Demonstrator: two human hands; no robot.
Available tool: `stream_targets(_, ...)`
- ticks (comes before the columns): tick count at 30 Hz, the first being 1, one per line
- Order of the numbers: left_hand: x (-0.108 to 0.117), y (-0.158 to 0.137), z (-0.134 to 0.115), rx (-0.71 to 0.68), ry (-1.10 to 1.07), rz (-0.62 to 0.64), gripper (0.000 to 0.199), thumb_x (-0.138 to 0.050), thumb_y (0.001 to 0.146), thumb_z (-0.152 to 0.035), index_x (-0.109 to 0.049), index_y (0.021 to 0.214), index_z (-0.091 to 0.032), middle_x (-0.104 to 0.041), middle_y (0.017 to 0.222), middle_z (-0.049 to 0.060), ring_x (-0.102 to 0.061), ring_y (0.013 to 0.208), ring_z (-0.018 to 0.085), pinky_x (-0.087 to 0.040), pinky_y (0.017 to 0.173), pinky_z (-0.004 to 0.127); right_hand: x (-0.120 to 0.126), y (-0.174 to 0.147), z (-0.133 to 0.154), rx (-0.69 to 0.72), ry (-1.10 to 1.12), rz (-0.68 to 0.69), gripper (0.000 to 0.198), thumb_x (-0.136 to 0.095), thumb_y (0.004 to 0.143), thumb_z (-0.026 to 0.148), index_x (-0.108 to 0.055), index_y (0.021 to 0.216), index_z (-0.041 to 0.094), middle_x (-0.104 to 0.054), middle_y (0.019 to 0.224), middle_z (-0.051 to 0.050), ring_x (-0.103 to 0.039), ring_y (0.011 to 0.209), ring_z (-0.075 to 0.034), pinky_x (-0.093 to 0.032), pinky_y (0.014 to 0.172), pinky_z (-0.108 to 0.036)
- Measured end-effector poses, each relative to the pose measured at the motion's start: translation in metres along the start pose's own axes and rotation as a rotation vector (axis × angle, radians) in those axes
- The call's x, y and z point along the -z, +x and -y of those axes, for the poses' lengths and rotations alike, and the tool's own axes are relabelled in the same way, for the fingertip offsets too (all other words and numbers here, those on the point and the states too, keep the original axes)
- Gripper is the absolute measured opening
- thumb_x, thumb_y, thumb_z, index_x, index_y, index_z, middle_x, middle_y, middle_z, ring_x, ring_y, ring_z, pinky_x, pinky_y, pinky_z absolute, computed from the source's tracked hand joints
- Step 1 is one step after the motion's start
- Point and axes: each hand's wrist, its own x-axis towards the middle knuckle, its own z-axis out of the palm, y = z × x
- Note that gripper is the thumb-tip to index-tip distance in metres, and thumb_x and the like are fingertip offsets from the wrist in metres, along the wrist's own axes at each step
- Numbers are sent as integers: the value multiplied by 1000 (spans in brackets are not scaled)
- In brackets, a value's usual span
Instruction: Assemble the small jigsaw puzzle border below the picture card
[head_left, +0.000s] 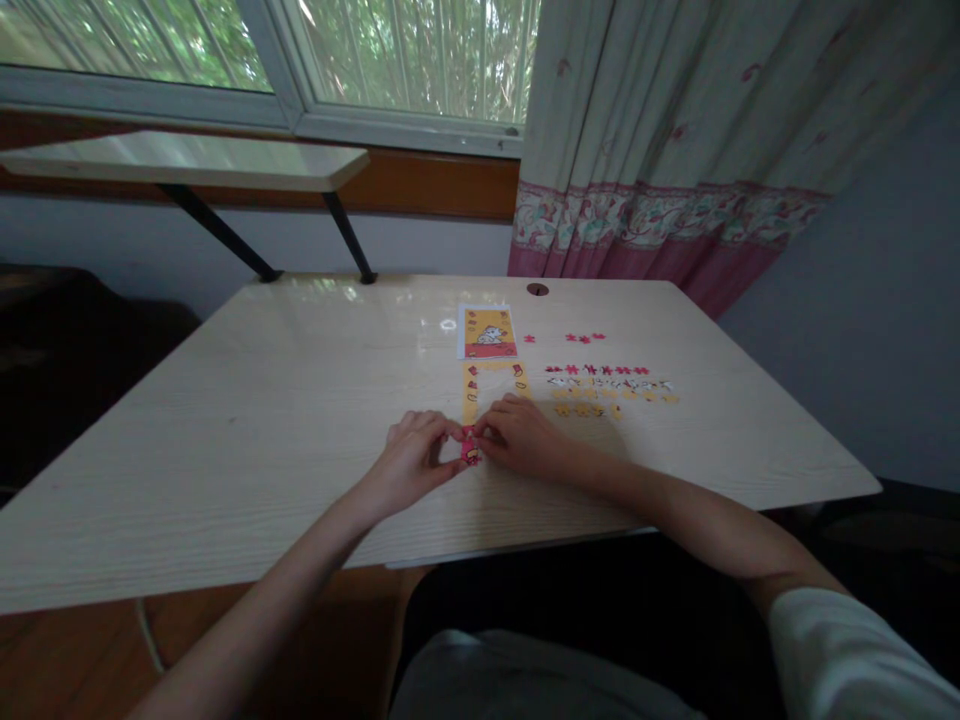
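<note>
A partly joined jigsaw puzzle (470, 400) lies on the table, its yellow edge pieces forming a frame with bare table inside. At its lower left corner are red puzzle pieces (471, 456). My left hand (417, 450) grips these from the left, thumb at the bottom and index finger at the top. From the right, my right hand (525, 435) has its fingertips closed on a red piece at the same corner; the fingers cover most of it. Just above the puzzle is a reference picture (490, 333) of a white animal on yellow and red.
Rows of loose red pieces (600, 371), white pieces (611, 384) and yellow pieces (589, 410) lie right of the puzzle. A few red pieces (583, 338) sit farther back. A raised shelf (187, 160) stands at the back left of the table (225, 420); a curtain (645, 150) hangs behind.
</note>
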Motion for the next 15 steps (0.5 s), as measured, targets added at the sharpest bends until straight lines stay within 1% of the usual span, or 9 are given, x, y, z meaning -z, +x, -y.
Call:
stream_targets(4, -1, -4, 1, -6, 7, -16, 24, -66, 78, -41, -63, 93, -23, -62, 90, 2, -52, 89, 21, -35, 78, 33, -1, 0, -1, 19, -6, -9, 12, -60, 84, 22, -69, 85, 15, -68, 80, -5, -55, 80, -16, -40, 79, -31)
stream_targets(10, 2, -5, -6, 5, 71, -61, 22, -64, 80, -40, -65, 96, -24, -59, 87, 3, -50, 89, 23, -34, 76, 35, -1, 1, 0, 26, -46, -65, 14, -59, 85, 24, -69, 84, 15, -68, 81, -6, -55, 82, -18, -38, 81, -32)
stream_targets(15, 4, -4, -10, -3, 111, -61, 23, -63, 81, -40, -66, 98, -24, -58, 88, 4, -49, 89, 24, -34, 77, 36, -2, 2, -3, 30, -88, -119, 11, -60, 82, 23, -69, 79, 16, -66, 79, -6, -53, 80, -18, -37, 79, -31)
